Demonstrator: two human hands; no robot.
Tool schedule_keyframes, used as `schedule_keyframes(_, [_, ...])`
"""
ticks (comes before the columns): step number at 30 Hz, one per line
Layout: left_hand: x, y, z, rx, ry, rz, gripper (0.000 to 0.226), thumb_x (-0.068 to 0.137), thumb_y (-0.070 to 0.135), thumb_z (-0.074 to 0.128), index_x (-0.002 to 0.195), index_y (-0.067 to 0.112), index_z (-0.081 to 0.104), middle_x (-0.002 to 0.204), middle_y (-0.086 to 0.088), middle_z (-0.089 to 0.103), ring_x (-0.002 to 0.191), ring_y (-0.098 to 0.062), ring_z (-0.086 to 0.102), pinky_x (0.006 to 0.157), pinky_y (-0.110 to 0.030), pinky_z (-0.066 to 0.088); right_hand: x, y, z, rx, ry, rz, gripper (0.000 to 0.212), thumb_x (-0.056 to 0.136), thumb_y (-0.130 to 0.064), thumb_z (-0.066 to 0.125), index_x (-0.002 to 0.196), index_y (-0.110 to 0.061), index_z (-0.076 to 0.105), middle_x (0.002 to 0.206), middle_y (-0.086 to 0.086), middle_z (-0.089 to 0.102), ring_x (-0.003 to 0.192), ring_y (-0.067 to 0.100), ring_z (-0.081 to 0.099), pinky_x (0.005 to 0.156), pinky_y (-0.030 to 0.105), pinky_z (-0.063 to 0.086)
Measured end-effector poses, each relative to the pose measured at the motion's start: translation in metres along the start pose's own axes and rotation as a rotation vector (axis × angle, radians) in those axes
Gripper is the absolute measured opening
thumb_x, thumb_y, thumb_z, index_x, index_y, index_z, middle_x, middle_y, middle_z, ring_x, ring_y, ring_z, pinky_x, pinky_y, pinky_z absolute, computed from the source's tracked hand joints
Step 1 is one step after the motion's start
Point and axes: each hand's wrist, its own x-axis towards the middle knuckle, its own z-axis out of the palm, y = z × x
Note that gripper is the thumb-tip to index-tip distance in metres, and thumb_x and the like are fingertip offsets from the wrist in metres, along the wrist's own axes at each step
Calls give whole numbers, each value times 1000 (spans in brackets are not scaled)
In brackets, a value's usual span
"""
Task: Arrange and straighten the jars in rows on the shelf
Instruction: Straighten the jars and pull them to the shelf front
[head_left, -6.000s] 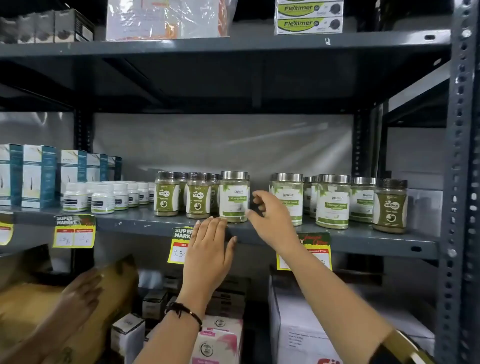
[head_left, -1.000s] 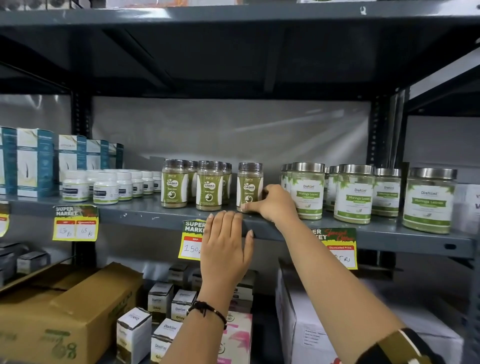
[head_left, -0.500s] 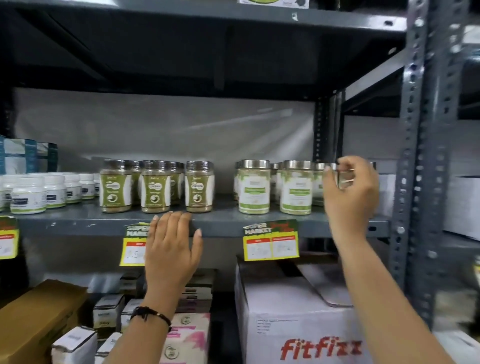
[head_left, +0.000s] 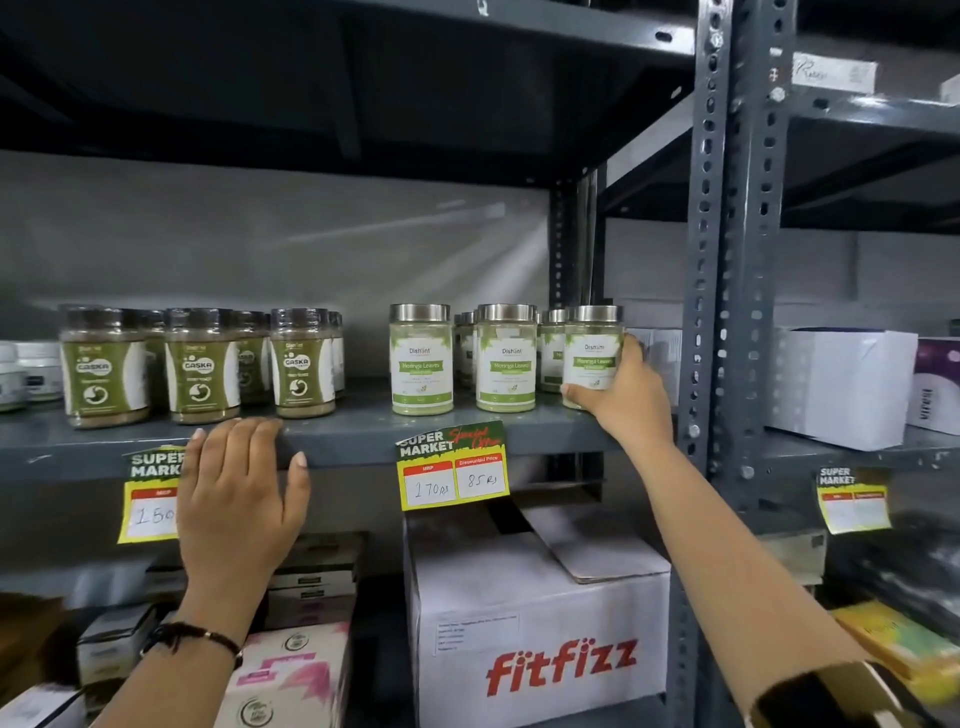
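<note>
The right hand (head_left: 626, 402) is gripping the rightmost silver-lidded jar with the pale green label (head_left: 591, 353), which is standing upright at the right end of the grey metal shelf (head_left: 353, 436); the left hand (head_left: 236, 499) is resting flat on the shelf's front edge, fingers spread, holding nothing; two similar jars (head_left: 421, 358) are standing beside.

The right hand (head_left: 621, 400) has lowered the Moringa jar (head_left: 592, 356) onto the shelf (head_left: 343, 441).
</note>
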Motion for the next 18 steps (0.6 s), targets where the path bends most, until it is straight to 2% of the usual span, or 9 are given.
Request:
schedule_keyframes(3, [0, 1, -1, 1, 2, -2, 44, 90, 31, 40, 111, -4, 57, 108, -23, 60, 108, -40, 49, 105, -51, 29, -2, 2, -5, 32, -16, 41, 83, 65, -39, 84, 128, -10, 39, 122, 13, 62, 110, 34, 59, 83, 43, 50])
schedule_keyframes(6, [0, 0, -2, 8, 1, -4, 44, 90, 31, 40, 110, -4, 57, 108, -23, 60, 108, -41, 49, 104, -51, 30, -2, 3, -9, 95, -12, 63, 84, 64, -37, 85, 129, -7, 41, 123, 13, 61, 112, 31, 58, 87, 42, 49])
schedule_keyframes(13, [0, 2, -4, 8, -23, -7, 45, 91, 32, 38, 111, -4, 57, 109, -24, 61, 109, -41, 50, 104, -52, 30, -4, -4, -8, -49, -41, 81, 60, 70, -36, 81, 114, -6, 52, 116, 13, 65, 104, 33, 62, 72, 33, 44])
schedule_keyframes(18, [-1, 2, -6, 7, -40, -14, 46, 91, 32, 38, 112, -4, 57, 109, -24, 61, 109, -41, 50, 104, -52, 30, -6, -5, -7, -35, -20, 99, 63, 68, -41, 82, 110, -5, 52, 114, 14, 64, 104, 34, 61, 70, 33, 43])
